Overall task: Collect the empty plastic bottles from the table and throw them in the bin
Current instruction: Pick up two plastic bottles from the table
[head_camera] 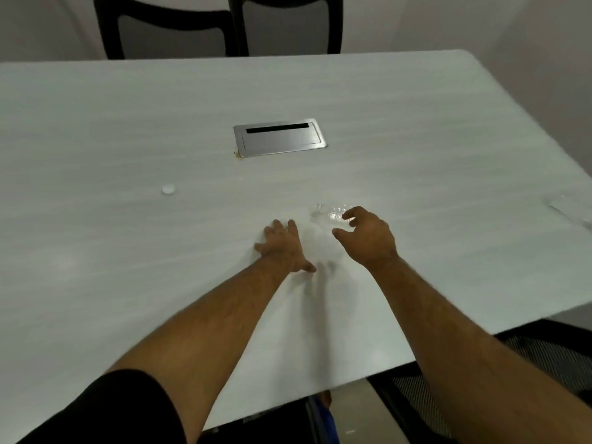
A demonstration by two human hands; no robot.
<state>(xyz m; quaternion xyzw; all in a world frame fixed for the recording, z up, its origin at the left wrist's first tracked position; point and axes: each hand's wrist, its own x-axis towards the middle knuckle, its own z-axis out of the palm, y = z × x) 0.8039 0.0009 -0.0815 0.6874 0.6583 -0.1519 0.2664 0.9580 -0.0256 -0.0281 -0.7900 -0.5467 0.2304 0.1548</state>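
Our right hand (368, 235) curled spread fingers (347, 215) over the bottle (330, 214) at frame centre; left hand (282, 248) lay flat, fingers spread. A glancing touch could have rolled the bottle away.

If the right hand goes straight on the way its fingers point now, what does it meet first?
Most likely the clear bottle lying on the table. The right hand is open, fingers curled just beside it; whether they touch yet is unclear.
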